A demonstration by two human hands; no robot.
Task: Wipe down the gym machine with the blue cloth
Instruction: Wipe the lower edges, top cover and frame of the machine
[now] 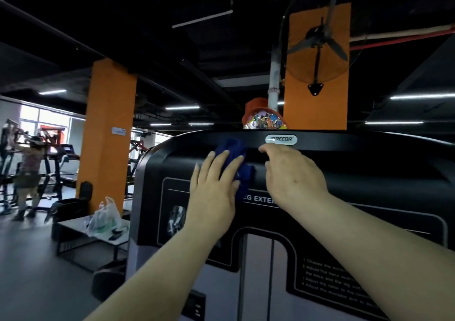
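The gym machine (369,173) is a tall black and grey weight-stack housing with a silver logo badge near its top and a leg-extension label on the front. A dark blue cloth (232,148) lies bunched against the upper black panel. My left hand (213,187) presses flat on the cloth with straight fingers. My right hand (293,175) rests on the panel just right of the cloth, below the badge, fingers bent over a ledge. Whether it touches the cloth is unclear.
An orange object (263,115) sits on top of the machine. Orange pillars (108,133) stand behind, one carrying a wall fan (317,42). A low bench (81,232) with a plastic bag stands to the left. A person (27,173) works at other machines far left.
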